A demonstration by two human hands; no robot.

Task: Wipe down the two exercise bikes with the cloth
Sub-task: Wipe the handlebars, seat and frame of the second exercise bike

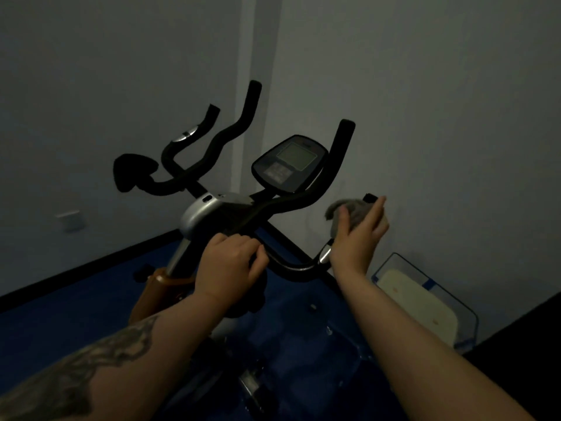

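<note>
Wiping is under way on the near exercise bike [224, 214], judging from the head view: the right hand [359, 235] wraps a grey cloth [349, 212] around the tip of the right handlebar grip [368, 198], fingers and thumb curled over the bunched fabric, while the left hand [230, 262] clenches the black handlebar [282, 205] near its centre, apparently to steady the frame. The cloth looks crumpled and soft, bunched round the bar end with only a dark stub showing above it. Next, I would expect the cloth to be drawn down the grip toward the silver sensor band [325, 255], which calls for a firm grasp and a smooth slide along the curve. The console [290, 165] sits between the upright bar ends. A second bike's handlebars [212, 141] stand behind to the left, seemingly not yet reached. A clear bin [455, 302] rests by the wall.
</note>
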